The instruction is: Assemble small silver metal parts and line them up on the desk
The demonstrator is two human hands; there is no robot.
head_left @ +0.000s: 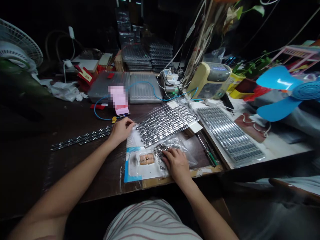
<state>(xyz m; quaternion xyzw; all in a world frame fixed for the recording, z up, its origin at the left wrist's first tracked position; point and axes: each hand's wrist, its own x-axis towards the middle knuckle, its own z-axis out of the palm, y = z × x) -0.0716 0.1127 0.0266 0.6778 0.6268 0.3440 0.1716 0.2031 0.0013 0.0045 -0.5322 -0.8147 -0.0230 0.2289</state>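
Observation:
My left hand is closed in a pinch at the left end of a tray of slotted metal strips; whatever is between the fingertips is too small to make out. My right hand reaches into a heap of small shiny metal parts on a clear plastic bag, thumb and fingers curled together at the heap's edge. Left of the heap, a small block wrapped in tan tape sits by a clear plastic dish. More metal strips lie beyond my left forearm.
A green-handled screwdriver lies right of the bag. Farther right is a second tray of metal strips. A phone stands behind my left hand. Stacked clear trays, a cream-coloured machine and a blue-bladed fan stand around the back and right.

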